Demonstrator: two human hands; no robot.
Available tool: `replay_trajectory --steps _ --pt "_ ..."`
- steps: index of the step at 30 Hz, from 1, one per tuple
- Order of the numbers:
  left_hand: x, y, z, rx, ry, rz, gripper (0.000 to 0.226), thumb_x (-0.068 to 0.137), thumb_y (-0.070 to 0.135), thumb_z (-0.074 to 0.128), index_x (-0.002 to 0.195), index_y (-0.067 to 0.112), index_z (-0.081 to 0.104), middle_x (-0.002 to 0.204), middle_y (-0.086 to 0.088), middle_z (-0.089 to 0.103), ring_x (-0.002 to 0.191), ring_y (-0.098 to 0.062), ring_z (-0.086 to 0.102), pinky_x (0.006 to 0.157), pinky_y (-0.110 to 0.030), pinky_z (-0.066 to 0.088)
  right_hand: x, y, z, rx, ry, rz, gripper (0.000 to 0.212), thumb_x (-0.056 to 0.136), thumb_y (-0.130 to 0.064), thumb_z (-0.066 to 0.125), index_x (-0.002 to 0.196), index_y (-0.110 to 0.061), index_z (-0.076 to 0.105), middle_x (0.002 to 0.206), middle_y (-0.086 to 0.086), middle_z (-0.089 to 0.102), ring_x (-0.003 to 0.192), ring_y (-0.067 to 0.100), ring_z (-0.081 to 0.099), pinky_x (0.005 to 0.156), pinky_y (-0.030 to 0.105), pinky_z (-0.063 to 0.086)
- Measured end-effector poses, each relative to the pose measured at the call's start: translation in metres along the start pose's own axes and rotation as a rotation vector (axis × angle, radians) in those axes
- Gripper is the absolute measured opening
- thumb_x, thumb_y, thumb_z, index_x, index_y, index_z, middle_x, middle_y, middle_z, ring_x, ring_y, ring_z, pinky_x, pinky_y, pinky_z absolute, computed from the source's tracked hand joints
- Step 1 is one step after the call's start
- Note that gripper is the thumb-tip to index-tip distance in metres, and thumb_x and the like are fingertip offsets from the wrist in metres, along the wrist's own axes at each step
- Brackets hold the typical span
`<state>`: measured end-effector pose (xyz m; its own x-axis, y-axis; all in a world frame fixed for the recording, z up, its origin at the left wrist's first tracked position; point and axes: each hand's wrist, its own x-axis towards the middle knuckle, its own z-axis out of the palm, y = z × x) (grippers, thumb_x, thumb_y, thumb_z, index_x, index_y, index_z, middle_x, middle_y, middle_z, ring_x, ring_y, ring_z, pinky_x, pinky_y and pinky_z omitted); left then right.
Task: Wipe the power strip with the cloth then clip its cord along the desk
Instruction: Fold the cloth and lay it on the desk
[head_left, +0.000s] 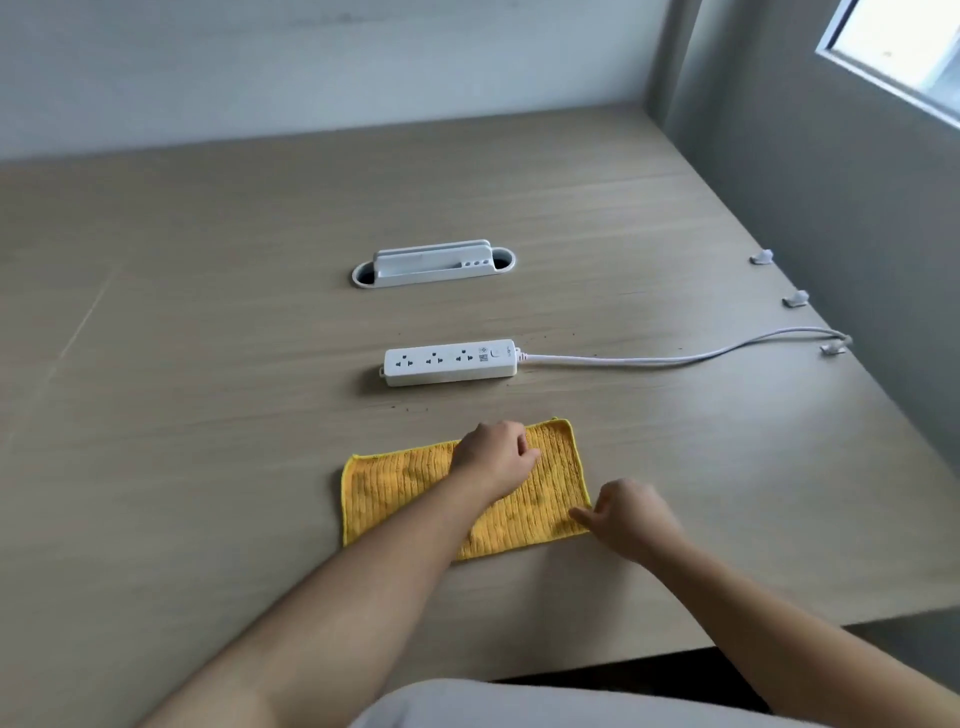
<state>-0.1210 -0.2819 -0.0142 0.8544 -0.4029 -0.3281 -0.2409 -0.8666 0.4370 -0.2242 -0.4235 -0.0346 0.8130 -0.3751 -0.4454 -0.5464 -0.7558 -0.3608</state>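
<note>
Pale fabric (545, 706) fills the bottom edge, closest to the camera, and two bare forearms reach out from either side of it over the wooden desk (208, 415). At the near middle of the desk lies a yellow ribbed cloth (395, 493), spread flat. The right hand (631, 517) sits at the cloth's near right corner with thumb and fingers drawn close together on the edge; whether they have actually pinched the fabric cannot be told. The left hand (493, 457) rests on top of the cloth toward its far right part, palm down, fingers curled loosely against the weave, gripping nothing that can be seen.

Just beyond the cloth, apart from it, a white power strip (449, 362) lies flat, its three sockets facing up and a switch near its right end. Small dark specks dot the desk around it. Its white cord (649, 358) leaves the right end and runs right to the desk's right edge, where it meets a small clear cable clip (834, 347). Two more clips (795, 298) sit farther along that edge, each with no cord in it.

Farther back, at the desk's middle, a white cable grommet (434, 265) is set into the surface. Beyond it stand a pale wall (311, 62) and, at far right, a window (904, 47).
</note>
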Motion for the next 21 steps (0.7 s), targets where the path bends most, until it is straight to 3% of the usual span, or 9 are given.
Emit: replay_trajectory --steps 5,7,11,15,17,21 --pt "0.023 0.053 0.037 0.129 -0.081 -0.062 0.043 0.093 0.047 0.048 0.102 0.008 0.064 0.109 -0.011 0.066 0.102 -0.032 0.063 0.076 -0.034 0.048 -0.013 0.016 0.016 0.075 0.064 -0.068 0.02 0.081 -0.033 0.063 0.077 -0.013 0.06 0.084 0.007 0.068 0.083 0.029 0.062 0.064 0.032 0.046" --pt "0.03 0.06 0.046 0.163 -0.07 -0.119 0.041 0.095 0.043 0.048 0.108 0.007 0.063 0.117 -0.012 0.064 0.109 -0.032 0.061 0.082 -0.035 0.048 -0.015 0.022 0.018 0.104 0.089 -0.095 0.017 0.081 -0.032 0.063 0.074 -0.018 0.056 0.084 0.006 0.067 0.082 0.028 0.061 0.06 0.03 0.041" --pt "0.034 0.063 0.054 0.214 -0.04 -0.167 0.03 0.098 0.025 0.042 0.109 0.007 0.063 0.116 -0.012 0.065 0.106 -0.03 0.062 0.073 -0.033 0.044 -0.014 0.027 0.018 0.145 0.092 -0.122 0.016 0.08 -0.031 0.065 0.071 -0.022 0.055 0.081 0.005 0.067 0.081 0.025 0.06 0.06 0.028 0.039" --pt "0.03 0.058 0.047 0.107 -0.044 -0.167 0.026 0.092 0.029 0.049 0.094 0.008 0.065 0.1 -0.012 0.067 0.086 -0.028 0.063 0.068 -0.032 0.046 -0.015 0.022 0.006 0.277 0.026 -0.149 0.014 0.079 -0.028 0.068 0.07 -0.023 0.058 0.071 -0.005 0.061 0.069 0.012 0.057 0.061 0.023 0.045" --pt "0.026 0.046 0.037 -0.086 -0.038 -0.153 0.023 0.09 0.029 0.052 0.077 0.013 0.06 0.081 -0.009 0.06 0.072 -0.022 0.053 0.062 -0.03 0.039 -0.02 0.011 -0.002 0.352 -0.006 -0.211 0.016 0.08 -0.027 0.068 0.068 -0.024 0.058 0.067 -0.011 0.059 0.064 0.003 0.055 0.056 0.014 0.041" --pt "0.008 0.002 -0.005 -0.405 -0.005 -0.088 0.033 0.092 0.022 0.052 0.059 0.02 0.046 0.063 0.003 0.047 0.065 -0.015 0.045 0.066 -0.027 0.036 -0.032 -0.031 -0.007 0.434 -0.054 -0.367 0.021 0.078 -0.026 0.07 0.064 -0.029 0.055 0.072 -0.007 0.064 0.068 -0.003 0.058 0.055 0.006 0.042"
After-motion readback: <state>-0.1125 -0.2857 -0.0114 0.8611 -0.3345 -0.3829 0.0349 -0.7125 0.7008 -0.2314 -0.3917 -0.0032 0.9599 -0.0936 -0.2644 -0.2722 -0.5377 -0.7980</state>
